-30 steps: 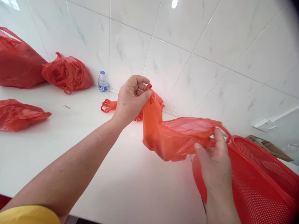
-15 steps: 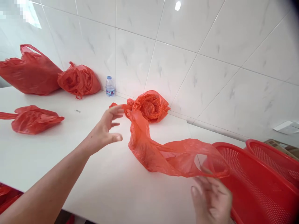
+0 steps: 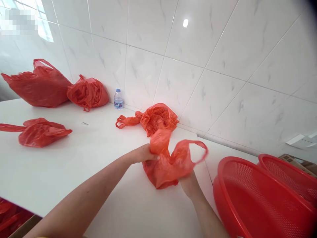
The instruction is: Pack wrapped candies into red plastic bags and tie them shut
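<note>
A thin red plastic bag (image 3: 165, 168) with a loop handle is bunched up above the white table, between my two hands. My left hand (image 3: 145, 154) is closed on the bag's left side, thumb in front. At the right side, my right hand (image 3: 187, 181) grips the bag from below, most of its fingers hidden behind the film. Just behind lies a bundle of crumpled red bags (image 3: 158, 117), with a twisted end and loop sticking out to its left. The held bag overlaps the front of this bundle.
Red perforated baskets (image 3: 235, 188) stand at the right. A small water bottle (image 3: 118, 99) is near the tiled wall. Farther left are a large full red bag (image 3: 44, 87), a rolled red bag bundle (image 3: 88, 92) and a smaller red bag (image 3: 42, 134). A socket plate (image 3: 300, 140) is on the wall.
My left hand, open beside the bag before, has moved right and closed on it. My right hand has moved left and inward. The bag, earlier stretched toward the baskets, is now gathered up.
</note>
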### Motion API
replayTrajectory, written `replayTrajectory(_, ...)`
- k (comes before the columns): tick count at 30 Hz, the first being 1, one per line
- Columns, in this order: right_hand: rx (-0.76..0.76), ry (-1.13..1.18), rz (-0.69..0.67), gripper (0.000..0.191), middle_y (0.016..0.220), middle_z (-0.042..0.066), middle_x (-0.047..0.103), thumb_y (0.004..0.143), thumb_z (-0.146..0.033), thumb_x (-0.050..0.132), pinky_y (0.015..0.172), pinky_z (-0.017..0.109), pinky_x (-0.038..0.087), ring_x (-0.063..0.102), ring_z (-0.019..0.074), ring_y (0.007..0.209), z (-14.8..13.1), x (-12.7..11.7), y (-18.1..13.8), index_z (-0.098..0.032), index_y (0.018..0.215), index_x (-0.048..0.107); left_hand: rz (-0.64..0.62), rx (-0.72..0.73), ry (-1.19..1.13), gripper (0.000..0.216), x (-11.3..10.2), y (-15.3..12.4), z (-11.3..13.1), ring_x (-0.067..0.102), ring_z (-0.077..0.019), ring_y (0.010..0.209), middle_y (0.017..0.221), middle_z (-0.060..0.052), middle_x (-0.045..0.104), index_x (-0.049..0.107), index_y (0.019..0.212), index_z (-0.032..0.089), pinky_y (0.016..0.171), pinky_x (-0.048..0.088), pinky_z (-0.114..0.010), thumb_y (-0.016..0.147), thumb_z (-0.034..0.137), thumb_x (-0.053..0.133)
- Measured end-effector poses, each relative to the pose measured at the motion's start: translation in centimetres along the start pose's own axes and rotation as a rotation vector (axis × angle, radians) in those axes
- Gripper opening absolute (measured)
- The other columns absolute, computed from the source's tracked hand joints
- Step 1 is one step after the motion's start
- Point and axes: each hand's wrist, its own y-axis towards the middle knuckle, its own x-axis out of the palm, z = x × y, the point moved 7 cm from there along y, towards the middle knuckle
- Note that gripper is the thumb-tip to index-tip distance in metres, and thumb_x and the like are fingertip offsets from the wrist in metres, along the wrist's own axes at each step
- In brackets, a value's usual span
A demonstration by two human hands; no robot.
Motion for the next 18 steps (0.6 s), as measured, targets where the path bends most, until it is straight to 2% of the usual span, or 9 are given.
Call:
replayTrajectory(1,0.055,0.218,0.043,0.04,0.103,0.005,0.069,0.086,-0.039,0.042,0.068,0.034,0.055,0.066,0.0194,0.086,0.8,-0.3,0.5,-0.024,0.121,0.054,0.053,-0.008,-0.063,0.031,-0.1,0.8,0.1,0.063,-0.0259,0.096,0.099,-0.006,0.07,0.067,0.093,0.019,0.085,0.049,-0.037,0.067,0.035,0.073)
replayTrajectory(3,0.221,0.865,0.176,0.041,0.11,0.008,0.066,0.084,-0.042,0.049,0.072,0.035,0.055,0.065,0.0222,0.093,3.4,-0.5,1.1,-0.022,0.119,0.055,0.209,-0.025,-0.296,0.03,-0.8,2.0,-0.4,0.065,-0.0237,0.088,0.096,-0.008,0.07,0.064,0.093,0.017,0.081,0.051,-0.037,0.072,0.038,0.069)
replayTrajectory(5,0.394,1.45,0.275,0.042,0.115,0.007,0.065,0.079,-0.044,0.058,0.076,0.038,0.054,0.064,0.0243,0.098,6.1,0.9,1.5,-0.024,0.116,0.057,0.348,-0.034,-0.539,0.031,-1.3,2.7,-1.7,0.066,-0.0218,0.086,0.097,-0.008,0.069,0.061,0.097,0.017,0.08,0.052,-0.036,0.075,0.037,0.067)
replayTrajectory(7,0.533,1.739,0.29,0.038,0.113,0.004,0.065,0.076,-0.043,0.062,0.08,0.038,0.054,0.063,0.0233,0.1,8.3,3.1,1.8,-0.025,0.11,0.06,0.416,-0.058,-0.678,0.03,-1.3,3.2,-3.4,0.066,-0.0215,0.088,0.098,-0.009,0.069,0.06,0.099,0.018,0.082,0.052,-0.035,0.075,0.035,0.067)
replayTrajectory(9,0.64,1.865,0.272,0.031,0.105,0.001,0.068,0.074,-0.04,0.064,0.082,0.037,0.054,0.064,0.0212,0.096,10.1,5.5,2.0,-0.025,0.101,0.063,0.41,-0.106,-0.717,0.03,-1.0,3.4,-5.1,0.066,-0.0226,0.088,0.097,-0.01,0.069,0.06,0.098,0.017,0.082,0.053,-0.036,0.074,0.033,0.069)
replayTrajectory(12,0.688,1.886,0.294,0.024,0.091,-0.001,0.071,0.07,-0.035,0.068,0.081,0.037,0.054,0.066,0.0201,0.089,12.2,7.6,2.0,-0.024,0.09,0.064,0.292,-0.098,-0.686,0.034,-0.5,3.5,-6.1,0.066,-0.0241,0.09,0.098,-0.011,0.069,0.061,0.097,0.015,0.082,0.052,-0.035,0.07,0.033,0.073)
replayTrajectory(15,0.66,1.835,0.263,0.023,0.081,0.001,0.07,0.069,-0.039,0.067,0.076,0.039,0.055,0.067,0.0223,0.083,12.5,7.8,2.0,-0.023,0.084,0.063,0.119,0.012,-0.641,0.045,-0.2,3.4,-5.0,0.064,-0.026,0.098,0.106,-0.012,0.068,0.061,0.106,0.016,0.085,0.05,-0.034,0.067,0.033,0.075)
replayTrajectory(18,0.584,1.871,0.204,0.039,0.09,0.004,0.069,0.074,-0.053,0.059,0.071,0.041,0.055,0.066,0.0233,0.08,10.6,6.9,2.2,-0.023,0.1,0.063,0.014,0.098,-0.634,0.058,0.0,3.1,-3.4,0.059,-0.0291,0.109,0.117,-0.013,0.063,0.055,0.119,0.018,0.092,0.046,-0.038,0.067,0.036,0.075)
